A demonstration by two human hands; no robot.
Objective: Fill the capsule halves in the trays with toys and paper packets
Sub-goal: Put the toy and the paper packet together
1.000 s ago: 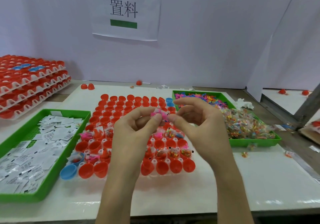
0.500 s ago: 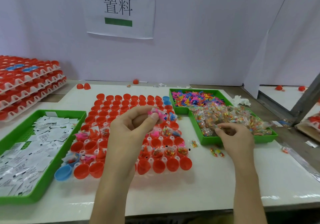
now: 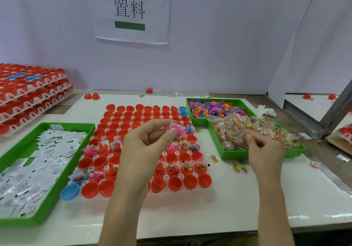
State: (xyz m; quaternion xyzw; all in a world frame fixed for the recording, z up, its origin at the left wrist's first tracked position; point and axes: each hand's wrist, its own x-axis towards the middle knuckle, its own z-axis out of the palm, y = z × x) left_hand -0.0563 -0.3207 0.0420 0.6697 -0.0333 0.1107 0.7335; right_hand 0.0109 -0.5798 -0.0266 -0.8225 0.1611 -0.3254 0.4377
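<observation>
Your right hand [image 3: 265, 150] has left the pink toy [image 3: 174, 128] and gone across to the green bin [image 3: 231, 154]. Its grip is narrow there, thumb and forefinger pinching at the bead packets [image 3: 238, 131]. Your left hand [image 3: 144, 150] now holds the pink toy alone, pinched between thumb and forefinger above the red capsule halves [image 3: 133, 121]. Several nearer halves already hold toys and packets. Paper packets [image 3: 47, 150] lie at your left on the bench [image 3: 228, 198].

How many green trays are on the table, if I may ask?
3: left tray with paper packets; rear right tray with loose toys; front right tray with bead bags. None seems hidden.
</observation>
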